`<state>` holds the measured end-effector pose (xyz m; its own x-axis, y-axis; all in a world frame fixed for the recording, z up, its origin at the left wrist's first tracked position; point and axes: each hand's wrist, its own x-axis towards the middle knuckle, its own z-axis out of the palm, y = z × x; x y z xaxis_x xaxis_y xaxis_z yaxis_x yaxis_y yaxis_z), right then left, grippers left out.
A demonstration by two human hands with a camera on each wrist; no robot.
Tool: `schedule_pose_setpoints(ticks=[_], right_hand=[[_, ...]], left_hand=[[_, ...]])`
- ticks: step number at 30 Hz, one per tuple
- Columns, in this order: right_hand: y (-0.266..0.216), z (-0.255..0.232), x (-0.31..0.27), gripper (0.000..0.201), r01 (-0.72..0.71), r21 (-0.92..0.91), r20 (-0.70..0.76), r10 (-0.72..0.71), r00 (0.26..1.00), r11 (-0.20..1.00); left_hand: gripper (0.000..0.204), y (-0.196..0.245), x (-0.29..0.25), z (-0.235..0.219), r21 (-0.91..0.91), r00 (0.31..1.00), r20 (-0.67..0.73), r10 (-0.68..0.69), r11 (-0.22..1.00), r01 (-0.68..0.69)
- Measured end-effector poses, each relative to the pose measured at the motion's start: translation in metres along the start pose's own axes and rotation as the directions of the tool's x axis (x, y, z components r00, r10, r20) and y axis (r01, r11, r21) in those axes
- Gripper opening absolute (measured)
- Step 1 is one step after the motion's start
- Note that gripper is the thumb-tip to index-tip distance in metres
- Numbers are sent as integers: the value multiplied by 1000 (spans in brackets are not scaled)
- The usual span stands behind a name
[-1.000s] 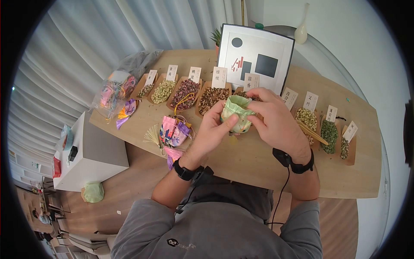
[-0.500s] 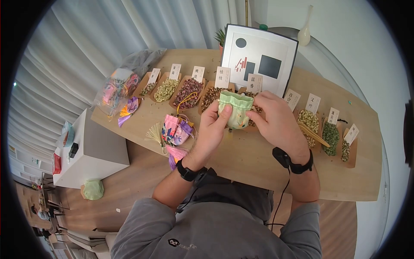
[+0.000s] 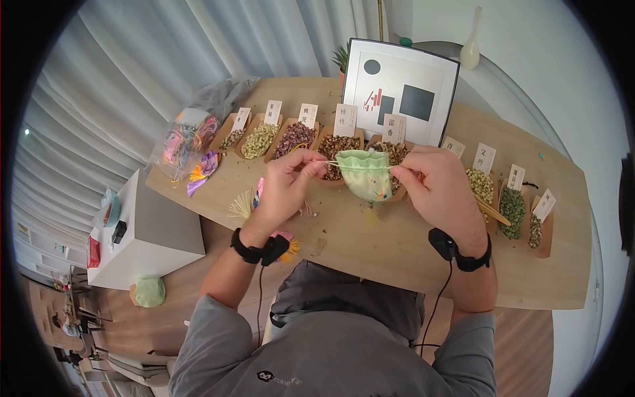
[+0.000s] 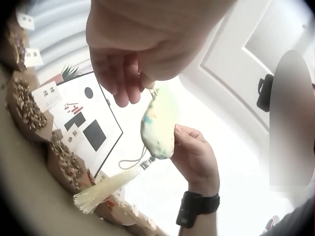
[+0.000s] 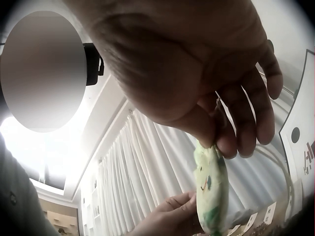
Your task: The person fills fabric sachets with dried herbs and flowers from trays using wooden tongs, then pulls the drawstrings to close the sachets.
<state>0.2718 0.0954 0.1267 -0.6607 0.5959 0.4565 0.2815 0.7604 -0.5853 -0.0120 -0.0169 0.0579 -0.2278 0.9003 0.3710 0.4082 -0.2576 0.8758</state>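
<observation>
A pale green drawstring pouch [image 3: 364, 182] hangs between both hands over the table, its gathered mouth up. My left hand [image 3: 286, 188] pinches the thin cord that runs out of the pouch's left side. At the other side, my right hand [image 3: 438, 188] pinches the cord close to the pouch's edge. In the left wrist view, a cream tassel [image 4: 106, 189] and a loop of cord dangle from the bottom of the pouch. The right wrist view shows coloured patches on the pouch [image 5: 211, 189] below the right thumb and fingers.
Labelled paper trays of dried herbs stand in a row behind the hands, among them green leaves [image 3: 506, 215] with a wooden scoop [image 3: 491, 210] beside them. A framed picture [image 3: 403, 92] leans behind. Left lie a plastic bag [image 3: 188, 142] and a purple tasselled pouch [image 3: 205, 172].
Both hands held the green pouch by its rim; now they have moved apart, the left hand leftward, with the cord stretched out at both sides. The mouth looks narrower.
</observation>
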Motion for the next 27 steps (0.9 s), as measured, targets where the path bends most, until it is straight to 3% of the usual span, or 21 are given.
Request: schedule_pose_setpoints(ticks=[2, 4, 11, 13, 14, 16, 17, 19, 21, 22, 24, 25, 27], right_hand=[[-1, -5, -2, 27, -14, 17, 4, 14, 1000, 1000], [-1, -11, -3, 28, -25, 35, 8, 25, 1000, 999], [4, -15, -2, 25, 40, -1, 54, -40, 998, 999], [6, -8, -1, 24, 54, -45, 53, -52, 997, 998], [8, -4, -2, 24, 38, -101, 73, -30, 997, 994], [11, 2, -4, 23, 19, -162, 90, -4, 996, 987], [12, 6, -6, 25, 15, -222, 102, 8, 995, 975], [10, 8, -5, 27, 11, -283, 113, 22, 993, 959], [8, 8, -3, 19, -66, -388, 294, 191, 937, 919], [6, 9, -4, 19, -67, -387, 294, 192, 936, 919], [1, 11, -8, 29, 35, -236, 184, 9, 983, 971], [-3, 12, -8, 29, 33, -236, 184, 12, 983, 971], [-13, 16, -6, 42, 180, -48, 66, -177, 982, 982]], left_hand=[[13, 4, -2, -15, 111, 1000, 4, 31, 993, -31], [12, 4, -4, -34, 395, 990, 26, 137, 909, -136], [13, 11, -9, -80, 471, 963, -103, 248, 865, -172], [20, 16, -9, -76, 165, 987, -138, 79, 985, -56], [20, 23, -9, -70, 165, 987, -141, 78, 985, -55], [21, 41, -8, -57, -109, 995, -78, 62, 992, -70], [21, 46, -7, -53, -112, 995, -76, 64, 991, -73], [22, 52, -9, -46, -314, 999, 17, 46, 949, -38], [21, 58, -9, -37, -360, 999, 28, 28, 933, -16], [20, 61, -9, -32, -405, 999, 39, 10, 914, 7], [20, 70, -11, -22, -400, 997, 71, 25, 917, 5], [21, 73, -13, -17, -395, 994, 100, 41, 919, 2], [19, 76, -16, -9, -391, 989, 134, 60, 920, -3]])
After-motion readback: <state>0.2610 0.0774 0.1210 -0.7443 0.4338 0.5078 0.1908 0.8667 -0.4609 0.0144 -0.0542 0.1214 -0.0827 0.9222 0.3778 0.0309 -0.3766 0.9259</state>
